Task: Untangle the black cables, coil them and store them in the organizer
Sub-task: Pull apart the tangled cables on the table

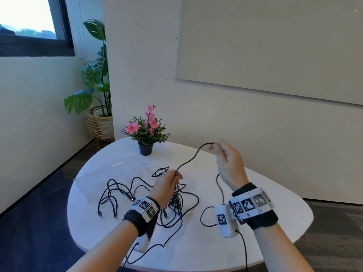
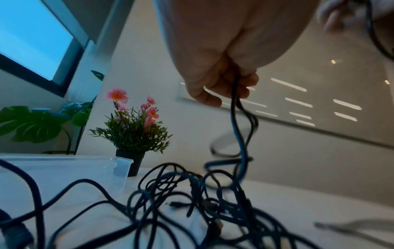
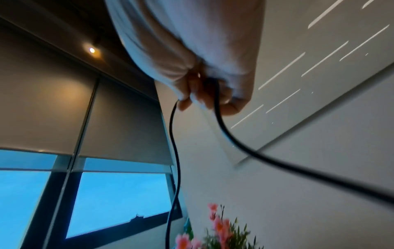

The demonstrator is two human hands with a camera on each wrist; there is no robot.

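Thin black cables [image 1: 141, 195] lie in a loose, matte knot at the middle of the glossy white rounded table [image 1: 196, 250]. Left hand [image 1: 167, 183] pinches one strand just above the knot. Right hand [image 1: 225, 160] is raised at right, fingers curled round the same cable [image 1: 191, 159]. Clear plastic organizer [image 1: 92, 185] sits left of the tangle. Flower pot [image 1: 145, 148] at far edge.

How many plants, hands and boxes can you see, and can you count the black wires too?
Plants: 2, the small pink-flowered plant in a black pot and the tall green leafy plant in a wicker basket.
Hands: 2, left hand and right hand.
Clear plastic organizer boxes: 1.
Tangled black cables: several, too knotted to count.
Total without cables: 5.
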